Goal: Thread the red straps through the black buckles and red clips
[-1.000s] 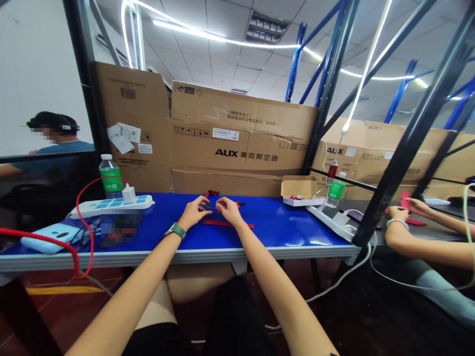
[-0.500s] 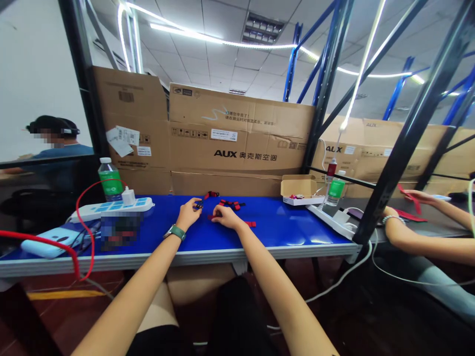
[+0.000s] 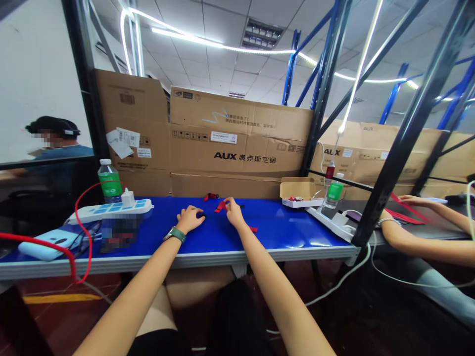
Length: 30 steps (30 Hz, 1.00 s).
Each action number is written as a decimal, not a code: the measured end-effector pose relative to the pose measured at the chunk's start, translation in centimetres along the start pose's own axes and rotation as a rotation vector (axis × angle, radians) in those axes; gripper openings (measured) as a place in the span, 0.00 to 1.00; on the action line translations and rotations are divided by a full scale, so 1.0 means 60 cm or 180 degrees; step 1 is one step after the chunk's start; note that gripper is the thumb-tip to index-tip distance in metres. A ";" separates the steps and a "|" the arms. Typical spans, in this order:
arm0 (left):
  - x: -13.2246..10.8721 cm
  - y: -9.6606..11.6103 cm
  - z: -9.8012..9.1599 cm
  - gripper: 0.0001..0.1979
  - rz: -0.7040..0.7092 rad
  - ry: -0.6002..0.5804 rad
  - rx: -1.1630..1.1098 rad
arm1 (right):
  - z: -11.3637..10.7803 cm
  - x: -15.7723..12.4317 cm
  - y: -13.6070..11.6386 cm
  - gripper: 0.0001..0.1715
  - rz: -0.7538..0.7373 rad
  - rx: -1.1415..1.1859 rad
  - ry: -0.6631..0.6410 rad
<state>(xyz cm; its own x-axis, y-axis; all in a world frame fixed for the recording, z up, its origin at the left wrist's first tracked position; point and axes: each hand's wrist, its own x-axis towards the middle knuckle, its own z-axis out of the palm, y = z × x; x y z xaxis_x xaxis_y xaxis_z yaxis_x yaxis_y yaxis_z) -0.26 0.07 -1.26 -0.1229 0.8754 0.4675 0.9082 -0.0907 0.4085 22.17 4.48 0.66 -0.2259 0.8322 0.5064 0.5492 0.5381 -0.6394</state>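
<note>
My left hand (image 3: 190, 218), with a green watch on its wrist, rests curled on the blue table (image 3: 285, 232) over a small black part (image 3: 201, 215). My right hand (image 3: 234, 211) pinches a red strap piece (image 3: 221, 205) just above the table, a little farther back. Another red strap (image 3: 253, 229) lies flat on the table beside my right forearm. A further red and black piece (image 3: 210, 197) lies near the cardboard wall.
A white power strip (image 3: 111, 209), a green bottle (image 3: 110, 181) and a red cable (image 3: 79, 232) are at the left. A small open carton (image 3: 300, 192) and a second power strip (image 3: 330, 219) sit at the right. A co-worker's arms (image 3: 415, 242) handle red straps at the far right. Cardboard boxes (image 3: 237, 143) wall the back.
My right hand moved back across the table and picked up a red strap piece. My left hand lowered and curled over the small black part.
</note>
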 end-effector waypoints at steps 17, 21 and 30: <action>-0.007 0.038 -0.026 0.12 0.1072 -0.0169 -0.1125 | -0.050 -0.008 0.044 0.28 0.1394 -0.1709 -0.0069; -0.011 0.040 -0.026 0.11 0.1234 -0.0423 -0.1043 | -0.040 -0.005 0.055 0.26 0.1284 -0.2025 0.0081; -0.009 0.032 -0.015 0.15 0.1313 -0.0769 -0.1072 | -0.038 -0.003 0.037 0.23 0.1205 -0.2275 -0.0089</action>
<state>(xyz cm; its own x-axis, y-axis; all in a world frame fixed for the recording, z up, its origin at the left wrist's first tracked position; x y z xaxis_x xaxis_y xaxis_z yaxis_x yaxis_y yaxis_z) 1.16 -1.00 0.00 0.3446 0.8154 0.4651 0.6794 -0.5586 0.4759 25.24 5.23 0.48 0.0636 0.9490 0.3089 0.9719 0.0115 -0.2353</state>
